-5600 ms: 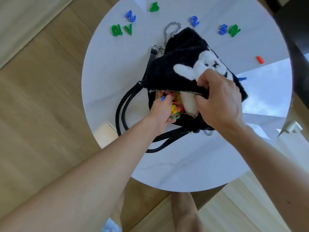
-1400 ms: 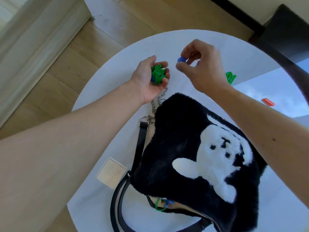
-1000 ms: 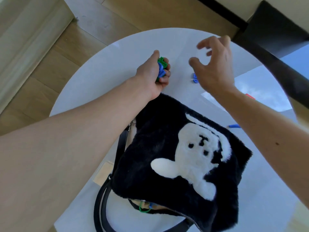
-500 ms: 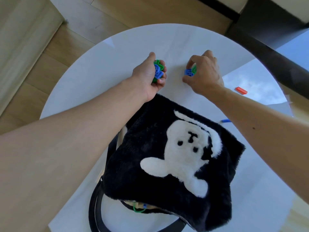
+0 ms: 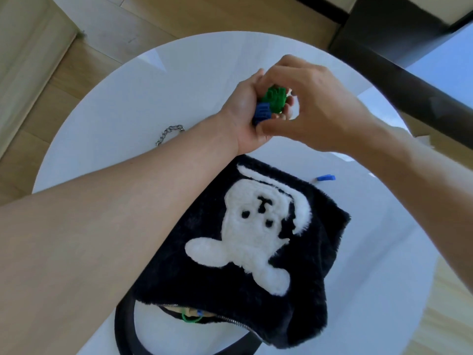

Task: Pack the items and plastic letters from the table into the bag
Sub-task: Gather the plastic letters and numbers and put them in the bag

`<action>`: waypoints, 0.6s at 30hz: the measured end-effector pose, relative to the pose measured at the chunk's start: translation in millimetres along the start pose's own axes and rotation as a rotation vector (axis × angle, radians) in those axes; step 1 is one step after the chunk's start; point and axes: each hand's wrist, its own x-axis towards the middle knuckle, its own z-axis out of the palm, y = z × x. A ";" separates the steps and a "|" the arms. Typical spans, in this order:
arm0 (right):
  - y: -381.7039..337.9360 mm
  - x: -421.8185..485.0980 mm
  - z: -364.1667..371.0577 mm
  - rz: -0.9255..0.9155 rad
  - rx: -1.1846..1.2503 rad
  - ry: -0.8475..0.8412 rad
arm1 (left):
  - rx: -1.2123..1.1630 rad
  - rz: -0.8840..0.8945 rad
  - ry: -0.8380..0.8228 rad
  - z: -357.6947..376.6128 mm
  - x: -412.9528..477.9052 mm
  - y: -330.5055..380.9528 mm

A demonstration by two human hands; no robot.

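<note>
**Left hand** (image 5: 243,116): cupped, fingers curled round a cluster of plastic letters (image 5: 275,99). The pieces are green on top and blue below, hard, glossy and ribbed at the edges. No single character can be read.

**Right hand** (image 5: 320,111): half a second ago it was apart from the left, pinching a blue and a green piece on the table. It now meets the left hand, fingers arched over the cluster and thumb against the left palm. Whether it grips a piece of its own cannot be told.

**Bag** (image 5: 210,278): black long-pile fur, roughly square, lying flat on the table just below both wrists.
- Face: a white plush figure (image 5: 250,226) with black stitched eyes and nose.
- Near edge: metal zip (image 5: 238,322), parted, with a green loop (image 5: 190,318) showing in the gap.
- Strap (image 5: 122,326): black and smooth, curving out at the lower left.

**Chain** (image 5: 170,134): silver links, emerging beside the left forearm.

**Blue piece** (image 5: 325,178): a small bar on the table, just beside the bag's upper right corner.

**Table** (image 5: 122,106): round, white, glossy.

**Floor** (image 5: 76,73): pale wood planks.
</note>
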 end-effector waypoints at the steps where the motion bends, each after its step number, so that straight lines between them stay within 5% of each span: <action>1: 7.7 -6.1 -4.1 -0.003 0.035 0.040 | -0.009 -0.001 0.015 3.0 2.3 -2.5; 5: 51.6 -38.6 -13.3 0.122 0.124 0.309 | -0.017 0.008 0.061 11.1 12.4 -11.7; 12: 106.9 -109.0 48.3 0.222 -0.037 -0.186 | 0.002 0.008 0.094 23.1 20.5 -29.9; 18: 117.0 -113.5 60.3 0.255 0.013 -0.003 | 0.059 -0.016 0.112 28.3 24.1 -42.5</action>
